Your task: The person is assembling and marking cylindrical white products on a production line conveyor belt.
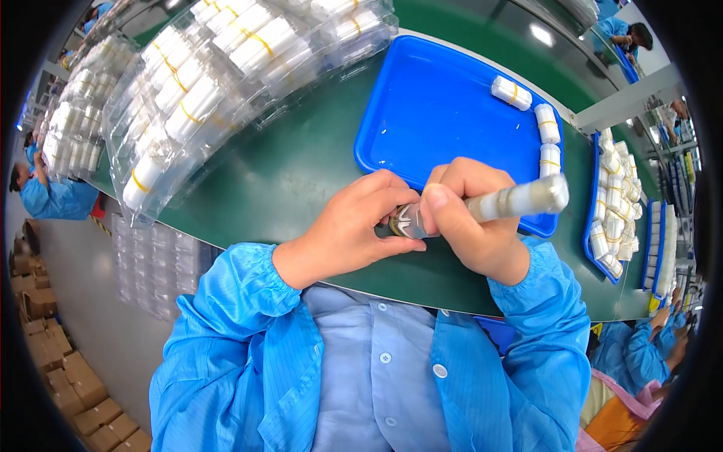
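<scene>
In front of my chest, my left hand (354, 226) has its thumb and fingers curled round a short, round, shiny piece (407, 221) with grey-white markings. Most of that piece is hidden by the fingers. My right hand (474, 218) grips a thick rod-shaped tool (525, 199) with a grey and white handle, its butt pointing right. The tool's working end is out of sight behind the fingers, close to the shiny piece. Just beyond both hands lies a blue tray (437, 98). Along its right side sit white rolls (511, 93) banded in yellow.
See-through plastic trays (226, 75) packed with banded white rolls are stacked at the left on the green table (279, 166). A smaller blue tray (593, 196) heaped with rolls stands at the right. Co-workers in blue (56, 197) sit around; cardboard boxes (75, 377) line the left floor.
</scene>
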Demonstrator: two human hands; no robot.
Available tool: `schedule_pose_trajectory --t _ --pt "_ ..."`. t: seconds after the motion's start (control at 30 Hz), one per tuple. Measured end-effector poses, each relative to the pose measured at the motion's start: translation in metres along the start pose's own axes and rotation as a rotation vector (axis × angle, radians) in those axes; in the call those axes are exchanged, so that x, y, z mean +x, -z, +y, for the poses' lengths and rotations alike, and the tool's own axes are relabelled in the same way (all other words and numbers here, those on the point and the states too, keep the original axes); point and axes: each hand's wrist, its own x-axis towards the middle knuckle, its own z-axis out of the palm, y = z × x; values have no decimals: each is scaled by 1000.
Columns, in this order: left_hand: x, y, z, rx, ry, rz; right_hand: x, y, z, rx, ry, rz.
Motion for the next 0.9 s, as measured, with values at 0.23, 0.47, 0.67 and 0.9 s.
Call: schedule_pose_trajectory --t 0.23,0.47,0.67,0.9 --pt "-3 -2 -6 -54 -45 50 0 -4 5 -119 98 -44" --pt "-4 -5 -9 -62 -86 103 4 -8 7 -230 142 -93" --pt "-5 -5 -7 -52 -77 87 1 -17 10 -210 187 -51" --pt "-8 -8 -10 -10 -44 64 0 -15 14 -219 184 -58"
